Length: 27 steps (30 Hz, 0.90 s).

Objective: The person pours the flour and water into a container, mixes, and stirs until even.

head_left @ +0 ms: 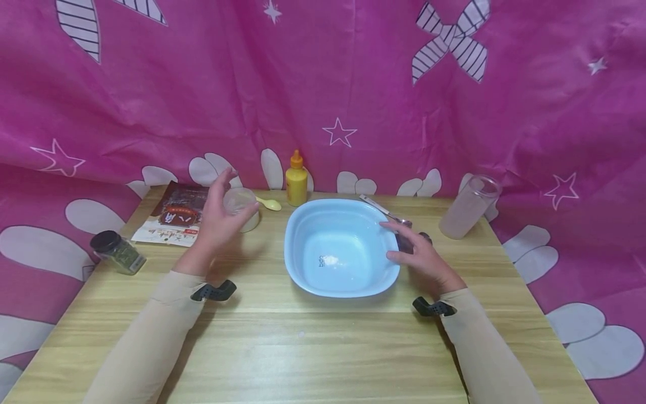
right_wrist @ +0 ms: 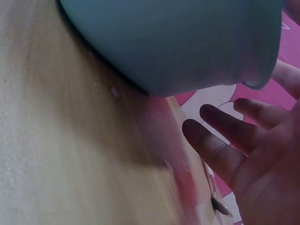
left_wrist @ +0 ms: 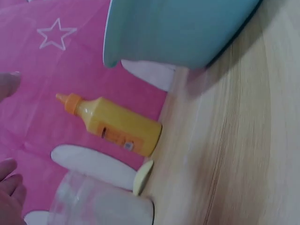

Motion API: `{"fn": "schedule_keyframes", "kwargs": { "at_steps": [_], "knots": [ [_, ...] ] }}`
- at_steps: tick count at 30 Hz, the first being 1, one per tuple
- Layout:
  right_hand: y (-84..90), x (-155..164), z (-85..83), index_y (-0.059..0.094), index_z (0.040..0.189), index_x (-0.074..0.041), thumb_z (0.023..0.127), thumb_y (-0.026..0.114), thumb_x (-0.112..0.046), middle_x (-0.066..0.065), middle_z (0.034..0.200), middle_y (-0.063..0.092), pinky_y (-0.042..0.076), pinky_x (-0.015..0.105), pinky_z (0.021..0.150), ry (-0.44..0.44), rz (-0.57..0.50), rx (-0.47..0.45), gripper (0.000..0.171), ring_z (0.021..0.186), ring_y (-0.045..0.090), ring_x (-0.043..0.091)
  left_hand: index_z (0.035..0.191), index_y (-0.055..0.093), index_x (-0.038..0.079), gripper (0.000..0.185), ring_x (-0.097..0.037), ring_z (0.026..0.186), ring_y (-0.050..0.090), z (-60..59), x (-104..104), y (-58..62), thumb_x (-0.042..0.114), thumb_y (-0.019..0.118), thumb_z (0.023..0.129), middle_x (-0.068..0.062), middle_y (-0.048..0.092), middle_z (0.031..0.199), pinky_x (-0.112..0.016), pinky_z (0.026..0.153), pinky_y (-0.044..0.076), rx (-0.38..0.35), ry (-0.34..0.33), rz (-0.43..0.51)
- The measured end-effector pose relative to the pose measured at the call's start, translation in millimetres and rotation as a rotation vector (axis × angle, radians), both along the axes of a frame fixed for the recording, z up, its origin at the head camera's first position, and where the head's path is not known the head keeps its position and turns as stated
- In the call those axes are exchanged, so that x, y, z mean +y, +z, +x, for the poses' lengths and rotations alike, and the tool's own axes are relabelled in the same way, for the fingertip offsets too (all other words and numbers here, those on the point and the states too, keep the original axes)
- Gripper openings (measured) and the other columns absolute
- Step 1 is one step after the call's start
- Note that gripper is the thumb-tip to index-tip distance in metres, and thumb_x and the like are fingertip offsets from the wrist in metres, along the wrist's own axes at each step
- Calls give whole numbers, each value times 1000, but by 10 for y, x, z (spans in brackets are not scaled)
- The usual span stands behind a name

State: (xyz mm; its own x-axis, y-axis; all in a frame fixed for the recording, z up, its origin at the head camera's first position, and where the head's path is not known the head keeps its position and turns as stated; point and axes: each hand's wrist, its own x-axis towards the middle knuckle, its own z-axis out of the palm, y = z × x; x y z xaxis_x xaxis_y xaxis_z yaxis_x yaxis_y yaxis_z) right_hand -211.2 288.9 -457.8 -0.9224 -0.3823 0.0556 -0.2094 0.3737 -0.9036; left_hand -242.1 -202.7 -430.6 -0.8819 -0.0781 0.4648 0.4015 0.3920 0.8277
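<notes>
My left hand (head_left: 218, 216) hovered spread and loose beside the small clear plastic cup (head_left: 242, 207), holding nothing, close enough to take it. The cup stood on the wooden table (head_left: 313, 336) left of the light blue basin (head_left: 340, 247). My right hand (head_left: 421, 255) lay with straight fingers against the basin's right rim, probably to steady it. The yellow squeeze bottle (head_left: 296, 179) waited behind.

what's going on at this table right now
A person sits at a wooden table with a light blue basin in front of them; a little white stuff lies in its bottom. Their left hand is open right at a small clear cup, near a yellow squeeze bottle and a pale spoon. Their right hand rests open at the basin's right rim.
</notes>
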Motion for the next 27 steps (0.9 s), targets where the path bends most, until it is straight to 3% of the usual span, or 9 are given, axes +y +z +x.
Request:
{"fn": "schedule_keyframes", "kwargs": {
  "at_steps": [6, 10, 15, 21, 27],
  "knots": [
    [26, 70, -33, 50, 169, -25, 104, 79, -19, -3, 180, 36, 41, 65, 125, 4, -72, 28, 72, 157, 48, 38, 171, 40, 7, 88, -37, 154, 47, 52, 140, 24, 12, 85, 95, -16, 51, 167, -50, 132, 36, 26, -133, 26],
    [35, 130, -58, 47, 170, -22, 105, 78, -14, 7, 175, 45, 45, 58, 124, 14, -111, 49, 73, 157, 49, 36, 170, 42, 8, 83, -37, 153, 49, 88, 229, -13, 13, 83, 99, -17, 52, 166, -58, 130, 37, 5, -199, -4],
    [74, 189, -37, 45, 171, -25, 106, 79, -17, 18, 171, 49, 55, 40, 116, -43, -129, 42, 74, 153, 51, 46, 168, 43, 6, 76, -38, 152, 51, 159, 318, -44, 14, 80, 102, -18, 53, 166, -61, 129, 38, -45, -276, -19],
    [133, 231, 0, 42, 173, -26, 106, 79, -20, 12, 171, 49, 52, 24, 114, -149, -208, -5, 77, 157, 45, 47, 164, 48, 4, 68, -39, 152, 51, 251, 410, -39, 19, 78, 105, -16, 53, 165, -59, 130, 38, -118, -353, -5],
    [204, 301, 25, 42, 173, -28, 106, 80, -24, 12, 175, 42, 48, 35, 121, -249, -265, -33, 77, 160, 38, 44, 161, 49, -1, 65, -39, 152, 51, 336, 501, -106, 14, 77, 105, -22, 54, 163, -60, 127, 43, -103, -418, -46]
  ]
}}
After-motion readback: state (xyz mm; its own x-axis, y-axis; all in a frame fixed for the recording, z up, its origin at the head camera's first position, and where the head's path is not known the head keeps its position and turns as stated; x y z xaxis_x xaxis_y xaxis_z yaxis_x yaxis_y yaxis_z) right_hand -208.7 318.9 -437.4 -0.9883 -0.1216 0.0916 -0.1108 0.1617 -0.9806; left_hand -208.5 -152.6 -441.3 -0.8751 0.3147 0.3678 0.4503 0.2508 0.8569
